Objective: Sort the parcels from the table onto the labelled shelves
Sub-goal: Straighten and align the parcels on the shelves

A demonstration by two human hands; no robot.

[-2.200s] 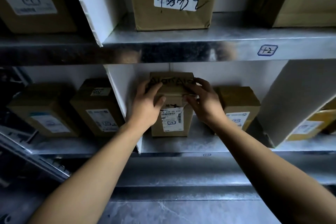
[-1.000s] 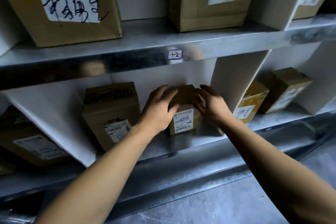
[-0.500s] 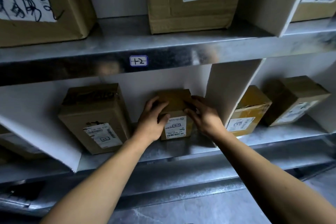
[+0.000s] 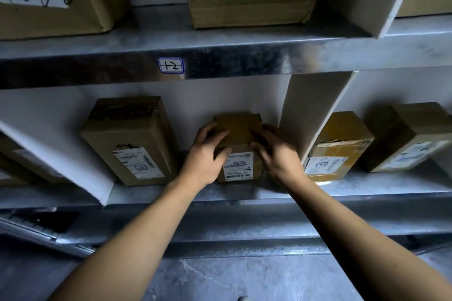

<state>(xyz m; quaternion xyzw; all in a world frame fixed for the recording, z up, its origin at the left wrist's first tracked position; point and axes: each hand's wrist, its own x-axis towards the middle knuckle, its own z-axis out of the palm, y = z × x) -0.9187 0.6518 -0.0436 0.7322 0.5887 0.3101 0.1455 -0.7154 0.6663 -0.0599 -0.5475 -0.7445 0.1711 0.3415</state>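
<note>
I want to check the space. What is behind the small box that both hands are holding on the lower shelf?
Behind the small box a plain white back wall shows above and beside it. The left hand and right hand cover its sides, and the box hides the shelf right behind it.

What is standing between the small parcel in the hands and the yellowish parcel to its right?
In the head view, a white divider panel stands between the small parcel and the yellowish parcel.
</note>
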